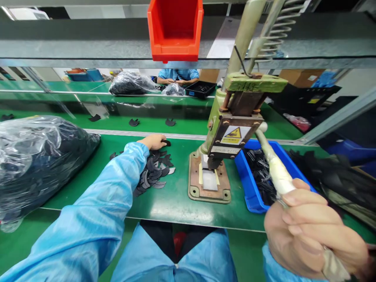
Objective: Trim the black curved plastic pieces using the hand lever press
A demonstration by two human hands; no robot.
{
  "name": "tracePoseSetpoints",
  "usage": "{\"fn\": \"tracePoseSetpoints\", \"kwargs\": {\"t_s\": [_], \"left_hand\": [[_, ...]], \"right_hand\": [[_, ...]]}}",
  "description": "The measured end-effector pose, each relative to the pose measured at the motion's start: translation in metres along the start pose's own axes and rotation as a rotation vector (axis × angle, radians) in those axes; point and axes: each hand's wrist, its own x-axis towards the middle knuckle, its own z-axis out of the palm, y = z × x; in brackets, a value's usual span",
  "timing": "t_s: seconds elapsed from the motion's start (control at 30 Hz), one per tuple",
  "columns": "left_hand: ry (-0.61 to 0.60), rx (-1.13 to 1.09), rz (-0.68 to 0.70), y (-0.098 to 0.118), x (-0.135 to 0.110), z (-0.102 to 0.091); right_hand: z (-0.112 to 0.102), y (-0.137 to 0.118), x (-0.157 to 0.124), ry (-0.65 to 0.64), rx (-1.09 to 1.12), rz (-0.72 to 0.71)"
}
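At the far side of a pile of black curved pieces (152, 172), my left hand (154, 141) is closed on one small black curved piece (166, 143) at its fingertips. Some of its fingers are hidden from view. My right hand (311, 227) is wrapped round the pale, tape-covered lever (279, 174) of a green hand press (217, 113). The lever points down toward me at the right. Below the press head, a dark punch (214, 162) stands over a metal plate (210, 181) on the brown base (194, 176); I cannot tell whether they touch.
A blue bin (252, 203) of black parts stands right of the press. A large plastic bag (44, 156) lies at left. Several black pieces (134, 122) rest on the green strip behind. A red bin (176, 51) hangs above. Another person (178, 74) sits across.
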Motion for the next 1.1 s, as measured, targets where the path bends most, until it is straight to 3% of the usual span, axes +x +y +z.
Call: {"fn": "tracePoseSetpoints", "kwargs": {"t_s": [0.1,0.2,0.3,0.4,0.5,0.63,0.83,1.1], "left_hand": [[0.058,-0.254,0.083,0.018,-0.013,0.004],[0.07,-0.786,0.083,0.052,-0.034,0.02],[-0.017,-1.185,0.05,0.097,-0.059,0.041],[-0.145,-1.363,0.015,0.137,-0.079,0.053],[-0.272,-1.334,-0.027,0.163,-0.087,0.055],[-0.318,-1.226,-0.039,0.179,-0.084,0.053],[-0.314,-1.07,-0.034,0.19,-0.076,0.049],[-0.424,-1.046,-0.258,0.197,-0.07,0.04]], "right_hand": [[0.004,-0.006,0.0,0.024,-0.012,0.042],[0.009,-0.012,0.0,0.031,-0.013,0.074],[0.012,-0.016,0.001,0.039,-0.007,0.117],[0.011,-0.02,0.001,0.032,0.011,0.144],[0.006,-0.022,0.0,-0.018,0.016,0.167],[0.001,-0.024,-0.001,-0.075,0.007,0.208],[-0.001,-0.027,-0.001,-0.091,0.03,0.215],[0.001,-0.026,-0.002,-0.087,0.06,0.203]]}}
